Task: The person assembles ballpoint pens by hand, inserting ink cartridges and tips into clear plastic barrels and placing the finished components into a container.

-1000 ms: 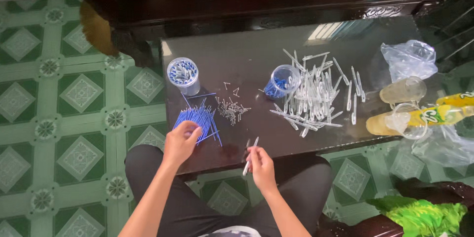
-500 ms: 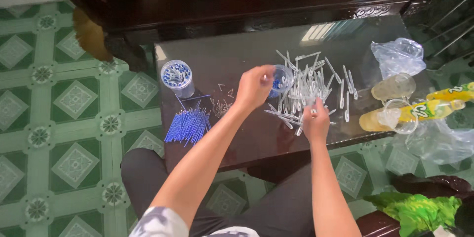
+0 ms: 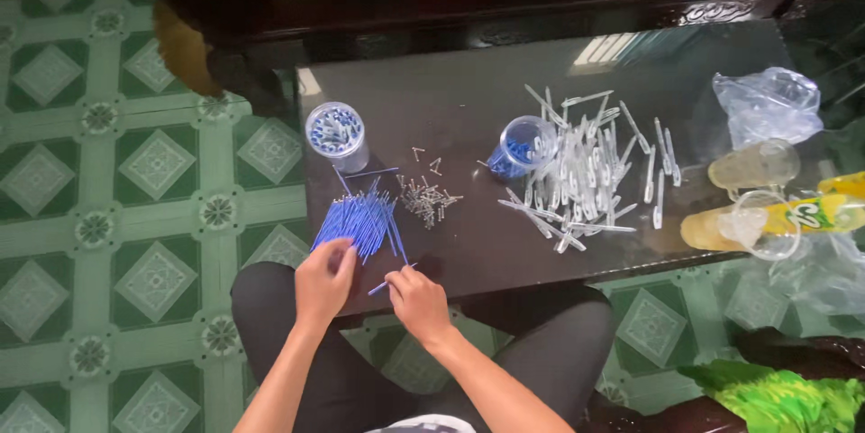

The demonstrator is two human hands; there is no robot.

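Note:
A pile of thin blue sticks (image 3: 359,219) lies at the near left corner of a dark low table (image 3: 468,127). My left hand (image 3: 323,282) rests at the table's front edge, fingers curled just below that pile. My right hand (image 3: 419,300) is beside it and pinches one blue stick (image 3: 382,287) that points left toward my left hand. A small heap of tiny grey metal pieces (image 3: 427,201) lies just beyond the hands. Farther right, a spread of clear plastic tubes (image 3: 586,172) covers the table's middle.
A clear cup with small parts (image 3: 336,134) stands at the back left; another clear cup holding blue bits (image 3: 522,147) lies tipped by the tubes. Plastic bags (image 3: 766,107), clear cups (image 3: 755,221) and a yellow bottle (image 3: 815,212) crowd the right end. Green patterned floor tiles (image 3: 135,217) surround the table.
Both hands have drawn back from the tubes and the tipped cup at mid-table to the near edge by the blue sticks. My right hand now holds a blue stick.

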